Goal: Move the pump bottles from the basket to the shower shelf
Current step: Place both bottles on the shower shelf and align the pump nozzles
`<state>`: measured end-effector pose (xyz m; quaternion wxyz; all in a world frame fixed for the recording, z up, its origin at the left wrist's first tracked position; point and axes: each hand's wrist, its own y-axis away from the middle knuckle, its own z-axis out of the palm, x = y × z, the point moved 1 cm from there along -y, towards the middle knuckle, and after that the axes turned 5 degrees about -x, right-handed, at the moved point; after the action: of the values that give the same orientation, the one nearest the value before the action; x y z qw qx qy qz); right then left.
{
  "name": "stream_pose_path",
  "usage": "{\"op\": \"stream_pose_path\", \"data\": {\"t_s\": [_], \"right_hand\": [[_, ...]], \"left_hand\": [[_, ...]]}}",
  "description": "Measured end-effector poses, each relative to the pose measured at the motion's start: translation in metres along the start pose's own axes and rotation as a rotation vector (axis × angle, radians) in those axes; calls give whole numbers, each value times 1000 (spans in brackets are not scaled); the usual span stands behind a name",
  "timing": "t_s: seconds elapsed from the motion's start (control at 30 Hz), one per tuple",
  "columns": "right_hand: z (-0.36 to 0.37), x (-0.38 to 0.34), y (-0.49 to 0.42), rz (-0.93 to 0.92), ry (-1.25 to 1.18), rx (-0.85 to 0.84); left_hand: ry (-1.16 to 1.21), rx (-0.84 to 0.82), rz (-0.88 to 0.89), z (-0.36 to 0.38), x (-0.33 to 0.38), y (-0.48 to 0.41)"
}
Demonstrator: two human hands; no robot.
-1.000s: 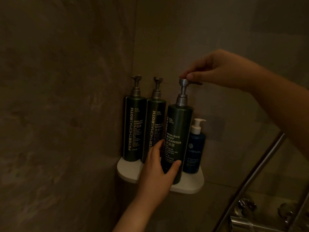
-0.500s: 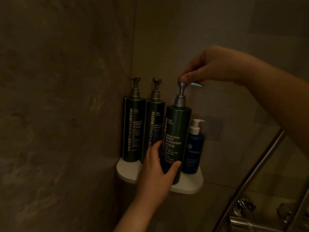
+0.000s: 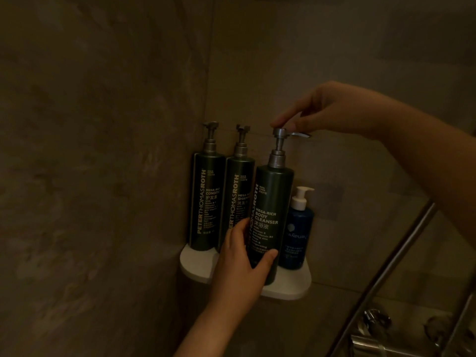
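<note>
Three tall dark green pump bottles stand on the white corner shower shelf [image 3: 286, 287]. The conditioner bottle [image 3: 206, 202] is at the left and the shampoo bottle [image 3: 238, 197] is beside it. The body cleanser bottle [image 3: 273, 210] stands in front, upright on the shelf. My left hand [image 3: 239, 271] wraps around its lower body. The fingertips of my right hand [image 3: 332, 109] pinch its metal pump head [image 3: 280, 132], whose spout points right. The basket is not in view.
A small blue bottle [image 3: 298, 235] with a white pump stands at the shelf's right end. Stone walls meet in the corner behind. A metal rail [image 3: 401, 256] slants at the lower right above chrome tap fittings [image 3: 373, 331].
My right hand has shifted slightly on the pump head, and the spout has stayed pointing right. My left hand keeps its hold on the body cleanser bottle.
</note>
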<state>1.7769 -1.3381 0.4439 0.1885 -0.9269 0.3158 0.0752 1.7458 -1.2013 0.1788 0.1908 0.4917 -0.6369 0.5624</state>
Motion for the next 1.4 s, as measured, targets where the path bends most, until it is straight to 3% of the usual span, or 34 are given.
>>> {"op": "stream_pose_path", "data": {"t_s": [0.37, 0.83, 1.1, 1.4], "right_hand": [[1, -5, -9, 88, -110, 24], [2, 14, 12, -40, -135, -2], [5, 10, 12, -22, -3, 73], [12, 0, 8, -60, 58, 151]], "left_hand": [[-50, 81, 11, 4, 1, 0], [-52, 83, 9, 5, -1, 0], [-66, 97, -3, 5, 2, 1], [-265, 284, 25, 14, 10, 10]]}}
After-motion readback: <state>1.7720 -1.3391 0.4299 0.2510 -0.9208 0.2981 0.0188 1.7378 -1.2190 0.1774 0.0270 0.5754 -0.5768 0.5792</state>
